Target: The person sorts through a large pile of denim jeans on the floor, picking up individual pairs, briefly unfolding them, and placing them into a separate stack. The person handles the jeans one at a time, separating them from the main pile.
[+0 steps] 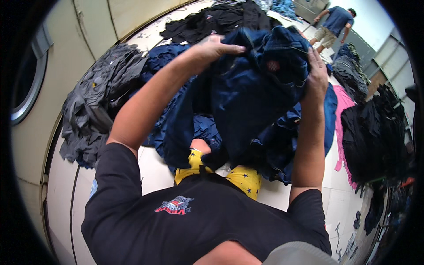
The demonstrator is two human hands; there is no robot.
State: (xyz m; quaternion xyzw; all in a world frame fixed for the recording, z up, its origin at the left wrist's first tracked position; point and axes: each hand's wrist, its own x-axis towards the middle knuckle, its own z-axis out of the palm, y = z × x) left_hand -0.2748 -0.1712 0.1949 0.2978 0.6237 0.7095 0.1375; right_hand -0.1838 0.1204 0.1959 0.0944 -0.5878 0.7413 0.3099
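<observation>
A pair of dark blue jeans (258, 97) hangs in front of me, held up at the waist end. My left hand (214, 49) grips its upper left edge, thumb stretched along the cloth. At the upper right edge my right hand (316, 73) is closed on the fabric, with some fingers hidden behind it. A red patch (273, 66) shows near a stitched pocket. The legs drop toward my knees, over a heap of dark blue garments (205, 128) on the floor.
Grey garments (99, 90) are heaped at the left, and black garments (221, 18) beyond. To the right lie a pink cloth (342, 110) and a large black pile (375, 132). Another person (333, 24) stands at the far right. A round machine door (33, 84) is at the left.
</observation>
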